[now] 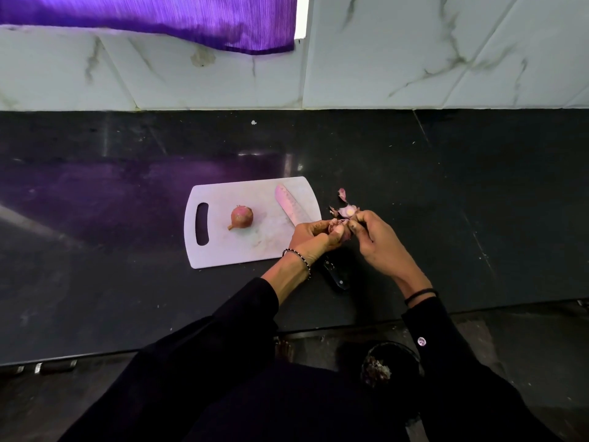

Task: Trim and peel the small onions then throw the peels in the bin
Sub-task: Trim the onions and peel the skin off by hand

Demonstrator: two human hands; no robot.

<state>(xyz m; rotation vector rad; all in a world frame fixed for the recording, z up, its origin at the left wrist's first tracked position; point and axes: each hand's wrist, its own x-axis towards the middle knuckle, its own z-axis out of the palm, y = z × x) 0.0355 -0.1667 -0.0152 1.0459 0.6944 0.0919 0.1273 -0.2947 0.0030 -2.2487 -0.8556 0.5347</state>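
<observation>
White board (223,247) bearing whole onion (242,216) and knife (288,207), loose peels (345,210) beside

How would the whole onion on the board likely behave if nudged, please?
The onion is round, so it would probably roll on the flat board. Its stub may make it curve or stop. It looks small, so likely light.
</observation>
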